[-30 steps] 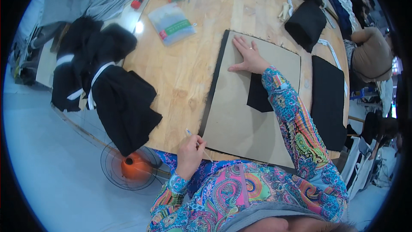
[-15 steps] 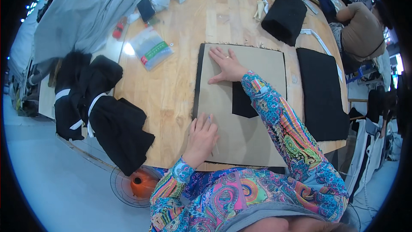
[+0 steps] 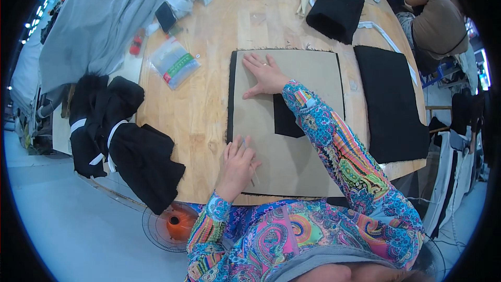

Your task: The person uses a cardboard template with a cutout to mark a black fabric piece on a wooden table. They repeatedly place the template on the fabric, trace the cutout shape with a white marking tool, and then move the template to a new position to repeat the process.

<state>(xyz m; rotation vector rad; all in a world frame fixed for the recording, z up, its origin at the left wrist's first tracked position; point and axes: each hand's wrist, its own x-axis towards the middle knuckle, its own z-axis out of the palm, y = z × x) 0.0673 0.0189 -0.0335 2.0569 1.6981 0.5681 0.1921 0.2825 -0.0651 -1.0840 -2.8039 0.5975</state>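
Note:
A beige card template [image 3: 308,172] lies flat over black fabric [image 3: 231,99], whose frayed edge shows along the left and far sides. More black shows through a cutout [image 3: 286,120] in the card, partly under my right sleeve. My right hand [image 3: 265,77] is pressed flat on the card's upper left part, fingers spread. At the card's lower left edge, my left hand [image 3: 237,169] is closed round a thin, pale pen-like stick [image 3: 254,180]. The tip of the stick is too small to make out.
Folded black fabric [image 3: 391,104] lies to the right, a black roll [image 3: 336,10] beyond it. Tied black bundles [image 3: 138,149] hang over the left edge. A plastic packet [image 3: 175,62], a dark phone-like object [image 3: 166,17] and grey cloth [image 3: 109,26] sit far left. An orange fan [image 3: 180,224] stands below.
The whole view has shifted slightly, so the table things appear a little further left and up. Both hands keep nearly the same places on the card.

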